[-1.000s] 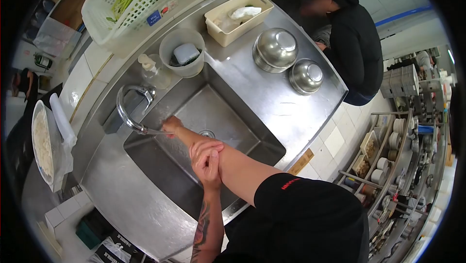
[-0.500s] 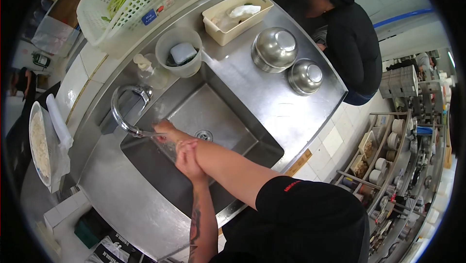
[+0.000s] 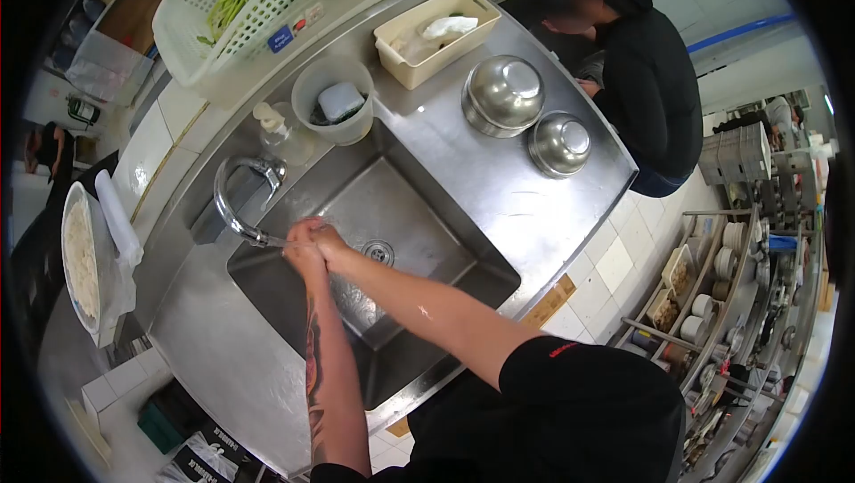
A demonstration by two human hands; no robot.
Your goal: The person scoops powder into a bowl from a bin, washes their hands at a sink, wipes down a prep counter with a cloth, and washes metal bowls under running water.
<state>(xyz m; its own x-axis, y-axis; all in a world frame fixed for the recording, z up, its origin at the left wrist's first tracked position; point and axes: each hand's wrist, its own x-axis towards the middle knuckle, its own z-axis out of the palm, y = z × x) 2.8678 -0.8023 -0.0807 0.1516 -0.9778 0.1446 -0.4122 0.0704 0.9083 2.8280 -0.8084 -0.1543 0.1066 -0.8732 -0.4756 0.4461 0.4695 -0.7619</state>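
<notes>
My left hand (image 3: 304, 257), at the end of the tattooed arm, and my right hand (image 3: 330, 242) are clasped together over the steel sink (image 3: 419, 207). A stream of water runs onto them from the curved chrome faucet (image 3: 233, 207). The fingers fold against each other, and some are hidden by overlap and water. Wet skin glistens on my right forearm. Below the hands, the drain (image 3: 378, 254) shows in the basin floor.
Beside the faucet stand a pump bottle (image 3: 283, 137) and a plastic tub (image 3: 361, 131) holding a sponge. On the counter are a cream bin (image 3: 414, 73) and upturned metal bowls (image 3: 503, 95). A person (image 3: 655, 82) sits beyond the counter. A basket of greens (image 3: 183, 55) stands behind.
My left hand has let go of my right forearm and moved up to my right hand under the water. The two hands are now together. The view has shifted slightly.
</notes>
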